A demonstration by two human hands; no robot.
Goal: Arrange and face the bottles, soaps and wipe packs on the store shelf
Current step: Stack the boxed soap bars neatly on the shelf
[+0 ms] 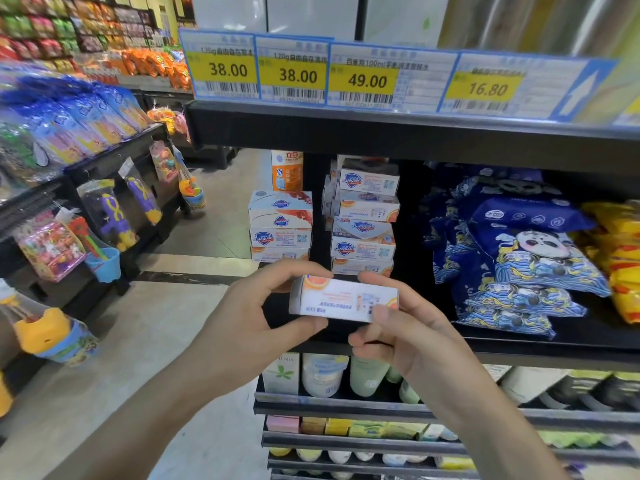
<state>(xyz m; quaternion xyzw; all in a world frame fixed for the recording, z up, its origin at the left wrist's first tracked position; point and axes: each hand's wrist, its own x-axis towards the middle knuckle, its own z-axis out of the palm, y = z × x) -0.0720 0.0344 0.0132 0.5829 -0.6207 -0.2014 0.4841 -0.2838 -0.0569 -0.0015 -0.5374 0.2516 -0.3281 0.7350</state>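
In front of the black shelf (519,344), at its left end, a white soap box (343,301) is held in the air between both hands. The left hand (249,320) grips the box's left end, fingers curled over the top edge and thumb pressed under the bottom edge. The right hand (405,327) grips the right end, index finger over the top right corner, thumb on the front face near the lower right, remaining fingers curled beneath.

The box sits just forward of the shelf's front lip, below and in front of two stacks of soap boxes: a left stack (280,226) and a taller right stack (363,216). A dark gap separates the stacks. To the right of the taller stack, bare shelf lies before the blue wipe packs (519,258), with yellow packs (620,258) at the far right. An orange bottle (286,169) stands behind the left stack. Price tags (363,76) line the shelf edge above.

The box's long axis runs left to right, tilted slightly down toward the right. Its printed face is toward the camera, and the print reads upside down.
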